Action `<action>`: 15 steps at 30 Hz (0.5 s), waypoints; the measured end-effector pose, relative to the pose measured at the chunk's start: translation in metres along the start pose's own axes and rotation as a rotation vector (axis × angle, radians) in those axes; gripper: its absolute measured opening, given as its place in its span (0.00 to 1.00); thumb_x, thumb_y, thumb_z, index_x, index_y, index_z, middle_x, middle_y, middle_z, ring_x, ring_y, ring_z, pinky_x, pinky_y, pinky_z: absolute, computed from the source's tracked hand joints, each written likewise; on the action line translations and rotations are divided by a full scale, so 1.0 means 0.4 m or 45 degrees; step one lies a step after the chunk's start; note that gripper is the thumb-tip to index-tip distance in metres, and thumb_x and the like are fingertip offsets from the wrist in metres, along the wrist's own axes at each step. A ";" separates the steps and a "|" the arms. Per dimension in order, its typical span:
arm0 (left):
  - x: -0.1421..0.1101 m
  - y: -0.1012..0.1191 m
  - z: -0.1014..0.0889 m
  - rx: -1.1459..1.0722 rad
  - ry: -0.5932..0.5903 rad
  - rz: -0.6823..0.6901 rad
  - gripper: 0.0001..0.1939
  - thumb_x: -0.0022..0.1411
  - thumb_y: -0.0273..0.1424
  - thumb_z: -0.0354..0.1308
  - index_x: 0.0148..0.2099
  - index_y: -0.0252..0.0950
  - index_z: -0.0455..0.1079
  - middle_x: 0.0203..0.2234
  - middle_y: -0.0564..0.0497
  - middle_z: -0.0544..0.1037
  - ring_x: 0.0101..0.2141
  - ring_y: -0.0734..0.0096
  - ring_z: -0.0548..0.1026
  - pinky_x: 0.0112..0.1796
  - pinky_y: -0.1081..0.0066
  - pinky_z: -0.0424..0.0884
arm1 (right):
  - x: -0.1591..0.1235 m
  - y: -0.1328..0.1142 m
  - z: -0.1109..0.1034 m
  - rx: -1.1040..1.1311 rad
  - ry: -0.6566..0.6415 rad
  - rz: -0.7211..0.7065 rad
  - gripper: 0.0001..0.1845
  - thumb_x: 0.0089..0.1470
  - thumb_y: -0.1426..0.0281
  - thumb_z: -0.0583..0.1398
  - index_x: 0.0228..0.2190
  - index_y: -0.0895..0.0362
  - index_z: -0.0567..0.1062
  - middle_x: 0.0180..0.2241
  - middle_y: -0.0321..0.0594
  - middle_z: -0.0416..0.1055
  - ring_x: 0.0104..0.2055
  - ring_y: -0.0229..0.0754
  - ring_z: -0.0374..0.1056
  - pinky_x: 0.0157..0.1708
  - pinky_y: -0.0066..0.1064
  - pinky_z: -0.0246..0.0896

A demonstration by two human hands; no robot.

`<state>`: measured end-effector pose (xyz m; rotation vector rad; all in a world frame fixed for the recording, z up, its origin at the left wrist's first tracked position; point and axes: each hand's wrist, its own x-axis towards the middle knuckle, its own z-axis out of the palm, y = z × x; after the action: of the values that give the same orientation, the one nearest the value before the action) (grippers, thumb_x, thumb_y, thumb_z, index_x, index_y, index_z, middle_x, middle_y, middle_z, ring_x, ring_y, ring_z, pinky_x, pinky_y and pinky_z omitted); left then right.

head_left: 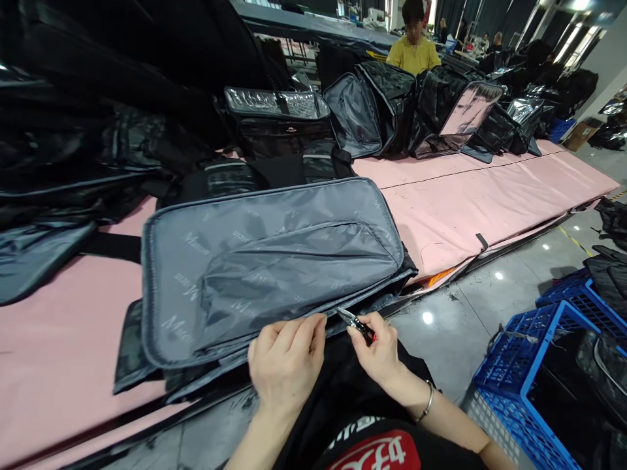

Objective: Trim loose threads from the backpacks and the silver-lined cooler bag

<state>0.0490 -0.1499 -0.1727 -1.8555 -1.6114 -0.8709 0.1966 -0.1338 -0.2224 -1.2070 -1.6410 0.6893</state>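
Note:
A bag panel with grey printed lining (294, 261) lies spread on the pink table in front of me, its piped edge running along the near side. My left hand (287, 359) is closed on that near edge, fingertips pinched against the seam; whether a thread is between them is too small to tell. Just to its right, my right hand (377, 346) grips small thread snips (360, 324) with black handles and a bit of red. Their pointed metal blades reach toward the lining's edge, close to the left fingertips. Dark camouflage fabric shows beneath the lining.
More black bags (279, 124) with silver or grey linings stand along the back of the pink table (490, 202). Dark bags are heaped at left. Blue crates (519, 346) with dark goods sit on the floor at right. A person in yellow (416, 55) is across the table.

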 end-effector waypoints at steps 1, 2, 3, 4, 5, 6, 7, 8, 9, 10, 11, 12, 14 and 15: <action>0.000 0.000 0.001 -0.001 0.001 -0.004 0.04 0.56 0.25 0.62 0.35 0.37 0.71 0.23 0.52 0.78 0.27 0.65 0.68 0.29 0.67 0.61 | 0.001 0.000 0.000 -0.002 -0.002 -0.002 0.12 0.58 0.61 0.56 0.31 0.56 0.71 0.24 0.38 0.72 0.23 0.38 0.67 0.25 0.27 0.61; 0.001 0.001 0.002 -0.001 0.004 -0.008 0.04 0.56 0.25 0.62 0.35 0.37 0.71 0.23 0.52 0.78 0.26 0.65 0.68 0.29 0.67 0.61 | 0.002 0.000 -0.001 -0.007 -0.002 -0.005 0.12 0.58 0.61 0.55 0.31 0.56 0.71 0.24 0.38 0.72 0.23 0.38 0.67 0.25 0.27 0.61; 0.001 0.001 0.003 0.001 0.006 -0.009 0.04 0.56 0.25 0.62 0.35 0.37 0.71 0.22 0.52 0.78 0.26 0.65 0.68 0.29 0.67 0.60 | 0.002 0.000 -0.002 -0.012 -0.002 -0.010 0.12 0.58 0.61 0.55 0.30 0.56 0.71 0.24 0.37 0.72 0.23 0.38 0.66 0.25 0.27 0.61; 0.002 0.000 0.003 0.004 0.010 -0.010 0.04 0.56 0.25 0.62 0.35 0.37 0.71 0.22 0.52 0.78 0.26 0.65 0.68 0.29 0.67 0.60 | 0.002 0.000 -0.003 -0.018 -0.002 -0.018 0.12 0.58 0.61 0.55 0.30 0.56 0.71 0.23 0.37 0.72 0.23 0.38 0.66 0.24 0.27 0.61; 0.002 0.000 0.003 0.006 0.012 -0.009 0.04 0.56 0.25 0.62 0.34 0.37 0.71 0.22 0.52 0.78 0.26 0.65 0.68 0.29 0.67 0.60 | 0.002 0.000 -0.004 -0.024 -0.002 -0.027 0.12 0.58 0.61 0.55 0.30 0.56 0.71 0.24 0.38 0.72 0.23 0.38 0.67 0.25 0.27 0.61; 0.002 -0.001 0.003 0.007 0.015 -0.010 0.04 0.56 0.25 0.63 0.34 0.37 0.71 0.22 0.52 0.78 0.26 0.65 0.68 0.29 0.67 0.60 | 0.002 0.000 -0.005 -0.027 -0.002 -0.033 0.12 0.58 0.61 0.55 0.30 0.56 0.71 0.24 0.38 0.72 0.23 0.39 0.67 0.25 0.27 0.61; 0.003 -0.001 0.003 0.007 0.017 -0.012 0.05 0.56 0.25 0.63 0.34 0.37 0.71 0.22 0.52 0.78 0.26 0.64 0.68 0.29 0.67 0.60 | 0.002 0.001 -0.006 -0.028 -0.002 -0.036 0.12 0.58 0.61 0.55 0.30 0.56 0.72 0.24 0.38 0.72 0.24 0.39 0.68 0.25 0.27 0.61; 0.003 -0.001 0.002 0.004 0.017 -0.014 0.05 0.55 0.24 0.63 0.35 0.37 0.71 0.22 0.52 0.78 0.26 0.64 0.68 0.29 0.67 0.60 | 0.001 0.001 -0.006 -0.028 0.000 -0.033 0.12 0.58 0.61 0.55 0.31 0.56 0.72 0.24 0.38 0.72 0.24 0.39 0.68 0.25 0.27 0.62; 0.003 -0.001 0.001 0.000 0.015 -0.016 0.05 0.55 0.24 0.63 0.35 0.37 0.70 0.22 0.52 0.78 0.26 0.64 0.68 0.29 0.67 0.60 | 0.001 0.001 -0.005 -0.027 0.001 -0.026 0.12 0.58 0.60 0.56 0.31 0.56 0.72 0.24 0.38 0.72 0.24 0.39 0.68 0.25 0.27 0.62; 0.003 -0.001 0.000 -0.006 0.010 -0.015 0.05 0.55 0.25 0.63 0.35 0.37 0.70 0.23 0.52 0.78 0.26 0.64 0.68 0.29 0.67 0.60 | 0.002 0.001 -0.004 -0.026 0.003 -0.020 0.12 0.58 0.60 0.55 0.31 0.56 0.72 0.24 0.38 0.73 0.24 0.39 0.68 0.25 0.27 0.62; 0.004 -0.001 0.000 -0.011 0.005 -0.010 0.05 0.56 0.25 0.63 0.35 0.37 0.70 0.23 0.53 0.78 0.26 0.64 0.68 0.29 0.67 0.60 | 0.003 0.001 -0.003 -0.024 0.005 -0.014 0.13 0.58 0.60 0.55 0.31 0.56 0.72 0.24 0.38 0.73 0.24 0.39 0.68 0.25 0.27 0.62; 0.004 0.000 -0.001 -0.016 0.001 -0.005 0.05 0.56 0.25 0.63 0.35 0.37 0.70 0.22 0.53 0.78 0.26 0.65 0.68 0.29 0.67 0.59 | 0.004 0.001 -0.001 -0.022 0.003 -0.012 0.13 0.58 0.60 0.55 0.31 0.56 0.72 0.25 0.39 0.73 0.24 0.39 0.68 0.25 0.27 0.62; 0.004 0.000 -0.003 -0.024 0.003 0.003 0.05 0.56 0.25 0.62 0.35 0.38 0.70 0.22 0.53 0.78 0.26 0.65 0.68 0.29 0.67 0.59 | 0.005 0.001 0.000 -0.015 -0.006 -0.013 0.13 0.58 0.61 0.55 0.30 0.56 0.72 0.25 0.39 0.74 0.25 0.39 0.68 0.26 0.27 0.62; 0.004 -0.001 -0.004 -0.027 0.010 0.004 0.05 0.56 0.24 0.62 0.35 0.38 0.70 0.22 0.53 0.78 0.26 0.65 0.68 0.29 0.67 0.60 | 0.006 0.001 0.000 -0.010 -0.013 -0.012 0.13 0.58 0.61 0.55 0.30 0.56 0.73 0.25 0.39 0.74 0.25 0.39 0.69 0.26 0.27 0.62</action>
<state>0.0485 -0.1499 -0.1707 -1.8664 -1.5997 -0.8965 0.1966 -0.1316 -0.2218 -1.2025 -1.6583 0.6853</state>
